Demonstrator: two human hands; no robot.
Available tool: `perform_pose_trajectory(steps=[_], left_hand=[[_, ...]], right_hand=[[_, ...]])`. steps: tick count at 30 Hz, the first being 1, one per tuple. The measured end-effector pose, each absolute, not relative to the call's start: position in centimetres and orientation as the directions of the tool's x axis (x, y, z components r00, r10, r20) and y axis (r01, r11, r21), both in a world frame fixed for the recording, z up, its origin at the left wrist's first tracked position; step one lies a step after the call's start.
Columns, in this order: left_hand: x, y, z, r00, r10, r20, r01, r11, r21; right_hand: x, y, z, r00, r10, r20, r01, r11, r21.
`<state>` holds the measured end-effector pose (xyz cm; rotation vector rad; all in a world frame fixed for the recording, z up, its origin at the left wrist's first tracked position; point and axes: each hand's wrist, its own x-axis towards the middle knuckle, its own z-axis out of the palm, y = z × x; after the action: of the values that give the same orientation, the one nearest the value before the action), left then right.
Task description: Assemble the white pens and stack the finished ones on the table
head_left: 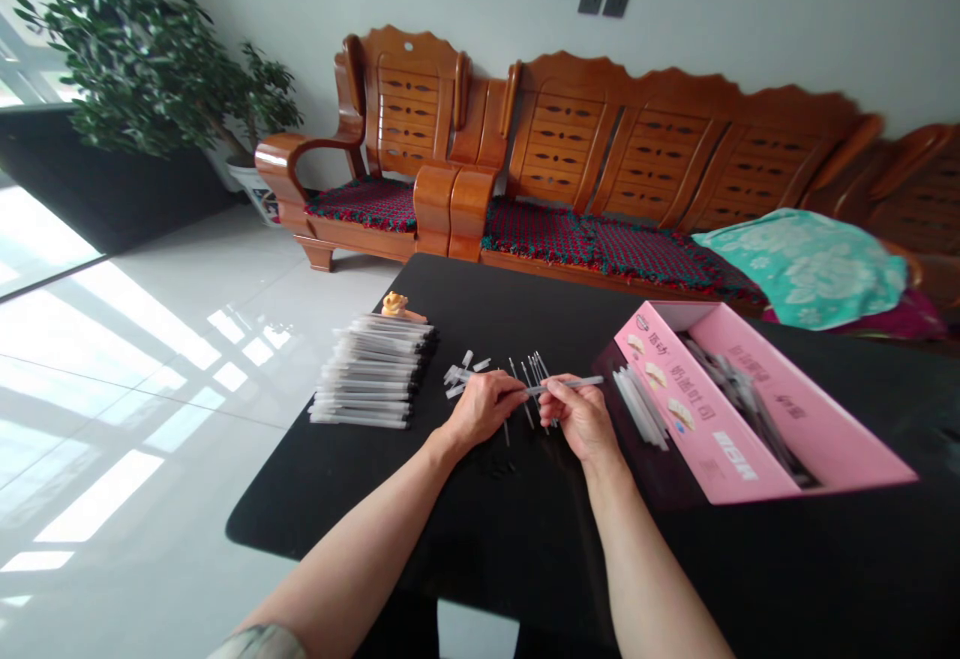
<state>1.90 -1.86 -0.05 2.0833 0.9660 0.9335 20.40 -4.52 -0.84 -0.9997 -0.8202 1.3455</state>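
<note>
My left hand (486, 405) and my right hand (579, 417) meet over the black table (465, 529). The right hand's fingers pinch a clear pen barrel (574, 383) that points right. My left hand's fingers are closed at the barrel's left end, on a thin part I cannot make out. Loose refills (529, 371) and small caps (463, 371) lie just beyond the hands. A stack of finished white pens (373, 376) sits to the left.
A pink cardboard box (757, 409) with pen parts lies on the table at the right, more clear barrels (640, 405) beside it. A small orange figure (397, 307) stands behind the stack. Wooden chairs (525, 154), a plant (150, 69) and a tiled floor lie beyond.
</note>
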Motion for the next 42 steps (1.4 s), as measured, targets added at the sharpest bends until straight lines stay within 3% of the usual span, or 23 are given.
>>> perform_pose_trajectory(steps=[9,15,18,24,30,33,38,42], left_hand=[[3.2,-2.9,-0.4,0.503,0.675,0.539,0.507,-0.736,0.448],[3.5,-3.1,-0.8,0.517,0.621,0.589,0.534,-0.772,0.346],[3.3,-3.0,-0.6,0.501,0.66,0.559,0.541,-0.743,0.393],[2.2,-2.3,0.0,0.406,0.779,0.477,0.489,-0.626,0.607],[-1.7,-0.2,1.1,0.019,0.867,0.498,0.451,-0.452,0.77],[-5.3,0.7,2.2,-0.246,0.851,0.463,0.369,-0.359,0.857],[-11.7,1.8,3.1,-0.529,0.712,0.462,0.489,-0.189,0.852],[-15.0,2.6,2.6,-0.564,0.673,0.479,0.612,-0.048,0.789]], right_hand=[[21.5,-4.2,-0.7,0.042,0.97,-0.239,-0.48,-0.191,-0.856],[21.3,-4.2,-0.6,0.024,0.957,-0.29,-0.479,-0.243,-0.843],[21.0,-4.3,-0.9,0.049,0.96,-0.275,-0.479,-0.219,-0.85],[20.2,-4.4,-0.9,0.047,0.98,-0.194,-0.471,-0.149,-0.87],[20.4,-4.5,-0.5,0.068,0.991,-0.112,-0.418,-0.074,-0.905],[20.6,-4.5,-0.6,0.075,0.991,-0.111,-0.414,-0.07,-0.907],[20.6,-4.5,-0.7,0.082,0.991,-0.101,-0.42,-0.058,-0.906],[20.6,-4.4,-0.9,0.072,0.992,-0.107,-0.418,-0.067,-0.906]])
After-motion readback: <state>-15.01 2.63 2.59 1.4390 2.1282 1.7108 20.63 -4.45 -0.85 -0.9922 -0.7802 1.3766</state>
